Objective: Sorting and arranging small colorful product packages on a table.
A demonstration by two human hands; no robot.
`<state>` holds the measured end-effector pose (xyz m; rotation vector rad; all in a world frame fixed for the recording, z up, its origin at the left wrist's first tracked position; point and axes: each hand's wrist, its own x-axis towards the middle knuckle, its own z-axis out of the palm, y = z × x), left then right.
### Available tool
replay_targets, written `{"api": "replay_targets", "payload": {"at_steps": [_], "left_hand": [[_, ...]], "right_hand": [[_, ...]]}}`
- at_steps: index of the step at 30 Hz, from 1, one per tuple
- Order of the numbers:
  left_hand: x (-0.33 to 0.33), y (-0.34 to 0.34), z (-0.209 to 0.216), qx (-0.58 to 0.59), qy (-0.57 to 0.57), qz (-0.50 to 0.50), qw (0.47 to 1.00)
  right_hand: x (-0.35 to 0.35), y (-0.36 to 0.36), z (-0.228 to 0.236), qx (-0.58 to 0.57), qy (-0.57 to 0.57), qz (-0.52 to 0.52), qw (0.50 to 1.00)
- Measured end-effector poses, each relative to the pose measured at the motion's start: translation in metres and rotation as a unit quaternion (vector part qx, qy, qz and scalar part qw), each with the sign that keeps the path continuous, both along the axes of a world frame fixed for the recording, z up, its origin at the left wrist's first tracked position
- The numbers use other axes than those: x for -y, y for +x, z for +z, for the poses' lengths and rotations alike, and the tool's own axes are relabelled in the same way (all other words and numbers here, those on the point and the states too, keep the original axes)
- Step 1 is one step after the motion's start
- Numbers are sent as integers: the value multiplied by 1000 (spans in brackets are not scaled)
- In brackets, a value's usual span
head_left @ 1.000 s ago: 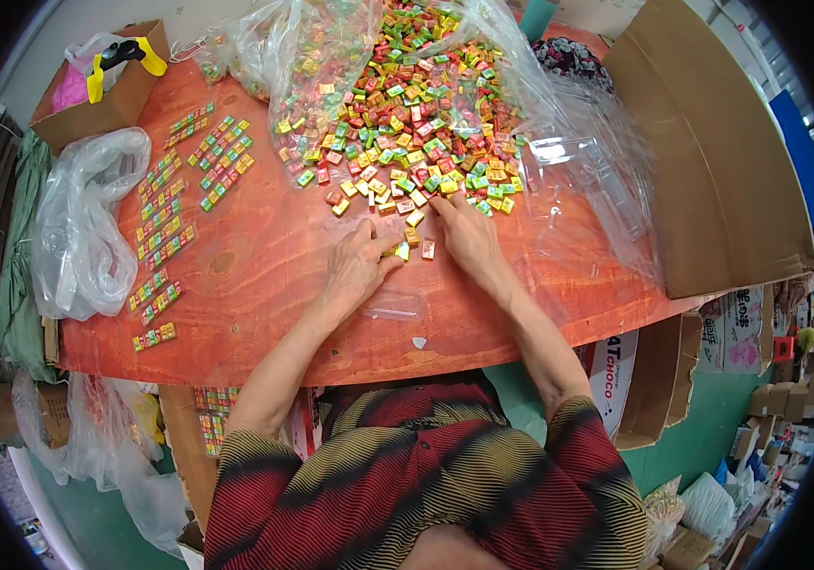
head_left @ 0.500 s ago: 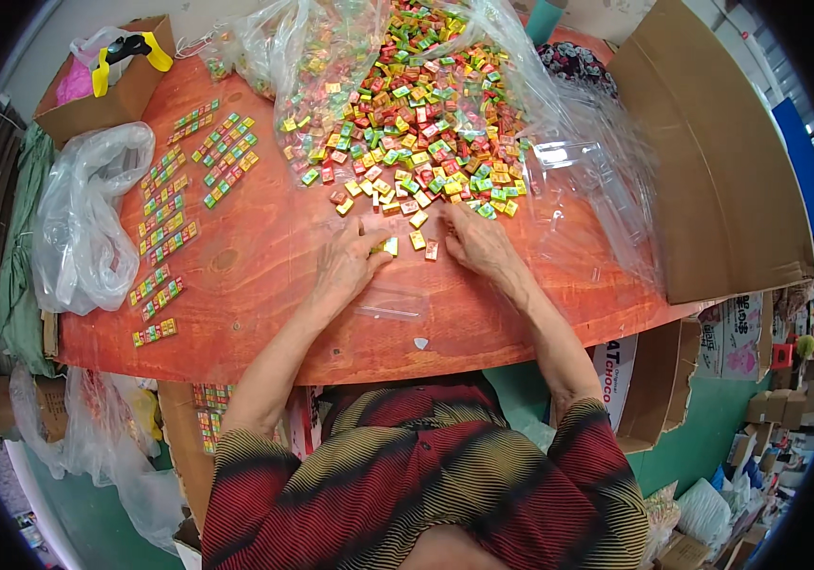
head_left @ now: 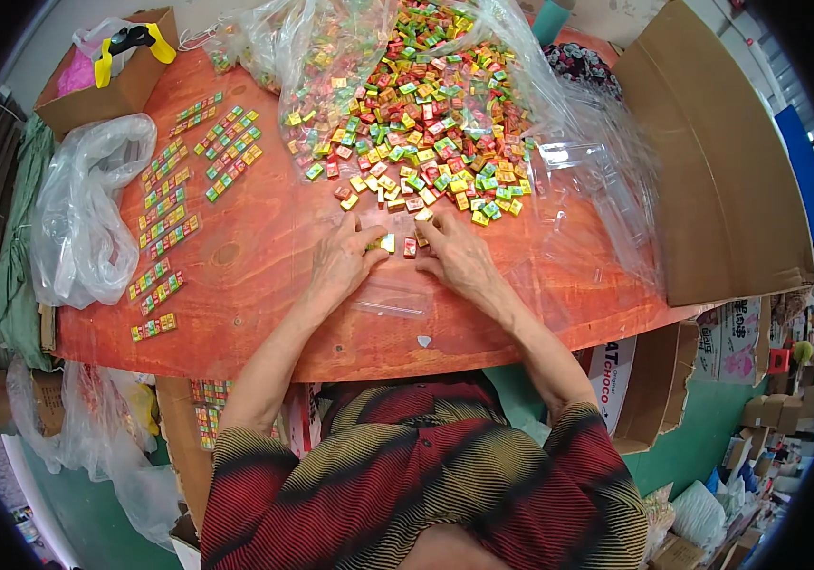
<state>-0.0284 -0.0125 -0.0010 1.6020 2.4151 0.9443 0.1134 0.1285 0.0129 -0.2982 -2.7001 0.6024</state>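
Note:
My left hand (head_left: 340,258) rests on the red table and is closed on a small yellow-and-green box (head_left: 385,243), pinched by thumb and fingertips. Just right of it lies a small red box (head_left: 410,248), standing apart from the yellow one. Beside that red box is my right hand (head_left: 467,258), thumb and forefinger apart, the forefinger against small yellow boxes (head_left: 423,217); its fingers partly cover one of them. Beyond both hands spreads a large heap of small red, green and yellow boxes (head_left: 435,123), some under clear plastic.
Short rows of the same boxes (head_left: 234,152) lie at the left. A clear plastic bag (head_left: 84,223) bunches at the left edge, near a carton (head_left: 131,90). Clear trays (head_left: 573,157) and a tall cardboard sheet (head_left: 711,161) occupy the right. A flat clear strip (head_left: 390,302) lies near me.
My right hand has moved left and slightly nearer, and the red box has shifted left toward my left hand. My left hand keeps its pinch almost in place.

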Motion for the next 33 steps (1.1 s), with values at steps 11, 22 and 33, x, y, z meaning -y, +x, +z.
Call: {"api": "replay_targets", "payload": {"at_steps": [11, 22, 33], "left_hand": [[-1, 4, 1, 24, -9, -42, 999], [-4, 0, 12, 56, -48, -51, 996], [4, -1, 7, 75, -31, -20, 997]], "right_hand": [[0, -5, 0, 23, -61, 58, 996], [2, -5, -14, 45, -30, 20, 998], [22, -5, 6, 15, 84, -71, 994]]}}
